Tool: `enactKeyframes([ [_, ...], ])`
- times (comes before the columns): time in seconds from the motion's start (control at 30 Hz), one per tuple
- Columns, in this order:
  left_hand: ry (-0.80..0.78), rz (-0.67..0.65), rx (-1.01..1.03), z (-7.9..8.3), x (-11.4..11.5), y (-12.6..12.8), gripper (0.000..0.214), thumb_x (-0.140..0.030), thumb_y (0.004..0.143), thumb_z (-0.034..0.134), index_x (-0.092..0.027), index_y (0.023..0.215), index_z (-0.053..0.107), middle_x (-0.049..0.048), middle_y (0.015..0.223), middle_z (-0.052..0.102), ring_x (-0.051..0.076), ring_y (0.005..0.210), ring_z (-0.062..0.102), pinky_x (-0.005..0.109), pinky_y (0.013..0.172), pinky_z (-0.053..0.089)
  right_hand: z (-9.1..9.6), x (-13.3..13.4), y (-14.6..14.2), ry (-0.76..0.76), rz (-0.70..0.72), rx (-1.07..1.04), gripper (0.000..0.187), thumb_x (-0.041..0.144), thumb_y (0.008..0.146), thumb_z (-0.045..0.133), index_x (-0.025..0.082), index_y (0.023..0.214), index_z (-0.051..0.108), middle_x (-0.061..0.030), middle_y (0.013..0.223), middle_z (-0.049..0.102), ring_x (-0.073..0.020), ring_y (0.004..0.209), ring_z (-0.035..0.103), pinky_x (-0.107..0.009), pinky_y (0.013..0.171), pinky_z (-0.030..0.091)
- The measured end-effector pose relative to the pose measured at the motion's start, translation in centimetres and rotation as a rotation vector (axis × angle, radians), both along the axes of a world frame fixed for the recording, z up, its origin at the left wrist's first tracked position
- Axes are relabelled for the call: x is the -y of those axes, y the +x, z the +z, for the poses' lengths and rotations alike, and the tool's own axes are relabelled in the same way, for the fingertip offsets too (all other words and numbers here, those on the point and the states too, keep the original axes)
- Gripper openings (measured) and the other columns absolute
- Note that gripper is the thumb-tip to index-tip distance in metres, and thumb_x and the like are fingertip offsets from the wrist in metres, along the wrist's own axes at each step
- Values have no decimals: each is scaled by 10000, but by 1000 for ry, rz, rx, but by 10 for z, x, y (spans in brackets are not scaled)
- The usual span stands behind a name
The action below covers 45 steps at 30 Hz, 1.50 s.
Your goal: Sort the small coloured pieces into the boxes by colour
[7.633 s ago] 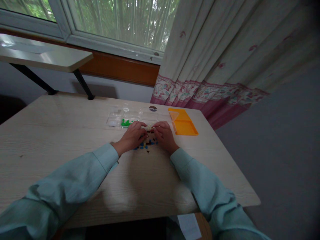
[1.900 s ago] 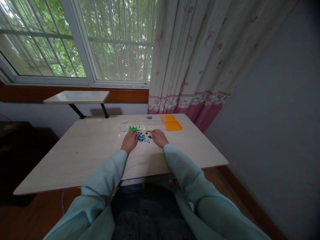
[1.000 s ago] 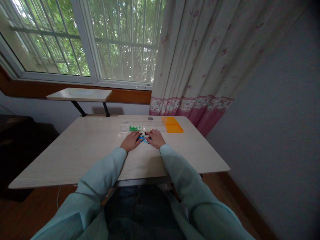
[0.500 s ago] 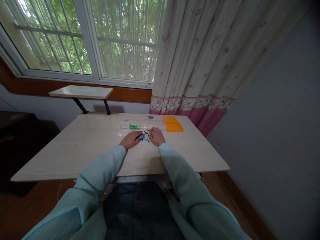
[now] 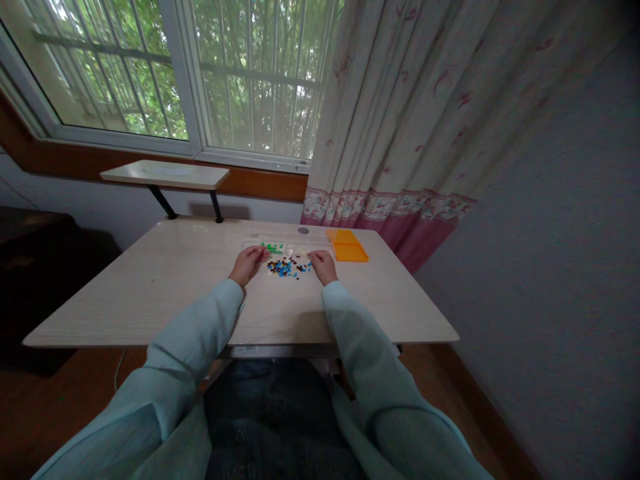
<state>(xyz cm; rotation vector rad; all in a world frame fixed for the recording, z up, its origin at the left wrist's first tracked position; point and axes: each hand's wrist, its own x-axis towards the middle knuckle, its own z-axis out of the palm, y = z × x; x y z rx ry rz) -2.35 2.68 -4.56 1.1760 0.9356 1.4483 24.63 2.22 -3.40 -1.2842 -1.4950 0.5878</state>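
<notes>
A loose pile of small blue, dark brown and yellow pieces point(image 5: 286, 268) lies on the table between my two hands. My left hand point(image 5: 247, 264) is at the left of the pile, its fingertips pinched together beside a clear container of green pieces point(image 5: 273, 248). To the right of the pile, my right hand point(image 5: 324, 267) has thumb and fingers drawn together near its edge. What either pinch holds is too small to make out. A second clear container point(image 5: 298, 251) with pale pieces stands behind the pile.
An orange box point(image 5: 350, 248) lies flat at the back right of the wooden table point(image 5: 170, 287). Near the back edge sits a grey disc point(image 5: 303, 231). A small raised shelf point(image 5: 165, 173) stands at the back left. Behind are a window and a curtain point(image 5: 390, 133).
Both hands have drawn apart from over the pile, left hand to the left and right hand slightly right, uncovering more pieces. Their fingers have gone from spread to pinched.
</notes>
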Motion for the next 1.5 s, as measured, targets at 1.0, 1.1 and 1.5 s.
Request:
enactKeyframes([
  [1.0, -332, -477, 197, 24, -7, -26, 306, -239, 936, 487, -64, 1088, 686, 219, 1243, 658, 273, 1227, 607, 403, 1095, 454, 20, -5, 45, -558, 421, -889, 239, 218, 902, 462, 149, 880, 690, -119, 985, 770, -179, 1060, 700, -375, 1078, 483],
  [1.1, -345, -579, 114, 28, -10, -30, 320, -250, 938, 483, -73, 1115, 682, 216, 1260, 649, 274, 1235, 602, 403, 1097, 449, 24, -7, 48, -620, 471, -852, 265, 202, 919, 439, 121, 927, 692, -139, 1032, 760, -184, 1055, 704, -377, 1090, 470],
  [1.5, -444, -905, -227, 56, -45, -36, 329, -305, 921, 512, -91, 1082, 703, 217, 1198, 682, 266, 1153, 657, 377, 970, 533, 36, -20, 52, -857, 761, -653, 338, 203, 948, 373, 77, 1069, 662, -157, 1236, 685, -171, 1193, 635, -354, 1156, 383],
])
